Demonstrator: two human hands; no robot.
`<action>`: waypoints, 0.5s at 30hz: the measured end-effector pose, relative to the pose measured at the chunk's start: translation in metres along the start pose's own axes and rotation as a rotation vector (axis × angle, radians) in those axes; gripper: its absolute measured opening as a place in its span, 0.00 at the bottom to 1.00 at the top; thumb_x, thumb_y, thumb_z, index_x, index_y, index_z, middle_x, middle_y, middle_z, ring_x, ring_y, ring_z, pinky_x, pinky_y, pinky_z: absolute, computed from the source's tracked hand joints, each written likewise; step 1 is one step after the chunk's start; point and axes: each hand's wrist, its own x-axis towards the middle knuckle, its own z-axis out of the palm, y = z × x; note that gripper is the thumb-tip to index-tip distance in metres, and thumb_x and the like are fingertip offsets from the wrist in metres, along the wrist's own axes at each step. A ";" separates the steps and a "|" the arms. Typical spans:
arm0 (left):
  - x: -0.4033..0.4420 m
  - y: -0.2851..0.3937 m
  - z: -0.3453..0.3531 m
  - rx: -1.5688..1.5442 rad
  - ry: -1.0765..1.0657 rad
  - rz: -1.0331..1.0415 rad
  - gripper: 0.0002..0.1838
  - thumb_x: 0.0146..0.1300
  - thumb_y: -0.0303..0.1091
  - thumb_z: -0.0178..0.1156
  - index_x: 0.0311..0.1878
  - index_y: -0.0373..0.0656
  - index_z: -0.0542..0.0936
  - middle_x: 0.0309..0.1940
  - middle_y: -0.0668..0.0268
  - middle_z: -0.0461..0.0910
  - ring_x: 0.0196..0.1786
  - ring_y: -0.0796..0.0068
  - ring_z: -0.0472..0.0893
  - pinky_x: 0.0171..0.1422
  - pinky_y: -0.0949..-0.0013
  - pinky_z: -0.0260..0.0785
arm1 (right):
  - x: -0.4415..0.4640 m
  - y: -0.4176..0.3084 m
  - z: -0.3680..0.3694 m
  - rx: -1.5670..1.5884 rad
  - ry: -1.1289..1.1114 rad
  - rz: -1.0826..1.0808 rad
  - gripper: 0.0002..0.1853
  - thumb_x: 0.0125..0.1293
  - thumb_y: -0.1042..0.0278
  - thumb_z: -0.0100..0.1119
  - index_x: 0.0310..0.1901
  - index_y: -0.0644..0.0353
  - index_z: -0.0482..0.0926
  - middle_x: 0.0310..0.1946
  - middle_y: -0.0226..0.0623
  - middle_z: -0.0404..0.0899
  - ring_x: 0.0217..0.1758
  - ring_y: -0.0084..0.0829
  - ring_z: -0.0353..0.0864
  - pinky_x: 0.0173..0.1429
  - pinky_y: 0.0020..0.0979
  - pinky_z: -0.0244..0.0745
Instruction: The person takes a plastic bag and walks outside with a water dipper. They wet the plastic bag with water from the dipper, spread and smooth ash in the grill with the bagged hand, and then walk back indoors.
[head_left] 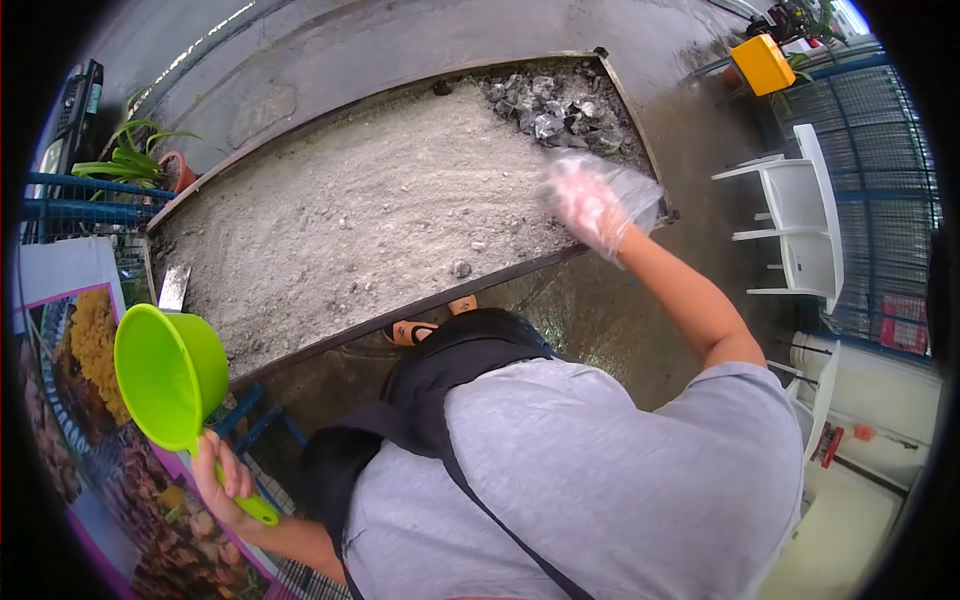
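Note:
My left hand [225, 480] is wrapped round the handle of a lime-green dipper [205, 375], a deep round scoop held up at the left, its bowl tilted so that the inside shows. My right hand [590, 200], in a loose clear plastic glove, is above the right end of a long metal-edged tray [440, 303]. It is smeared by motion and its fingers do not show clearly. Pale grey ash or sand [370, 210] covers most of the tray. Dark and silvery lumps like charcoal [550, 110] lie heaped in the far right corner, close to that hand.
A small metal piece [174, 288] is at the tray's left end. White plastic chairs [805, 220] stand at the right by a blue mesh fence [870, 150]. A potted plant [178, 172], a picture banner [110, 420] and a yellow box [763, 65] are around the tray.

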 end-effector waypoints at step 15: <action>-0.004 -0.003 0.018 0.009 -0.062 -0.010 0.08 0.72 0.34 0.44 0.38 0.42 0.69 0.11 0.76 0.61 0.07 0.91 0.53 0.09 0.85 0.44 | -0.019 -0.054 -0.053 0.004 -0.016 0.659 0.26 0.75 0.53 0.32 0.66 0.63 0.58 0.61 0.46 0.66 0.60 0.38 0.71 0.63 0.42 0.69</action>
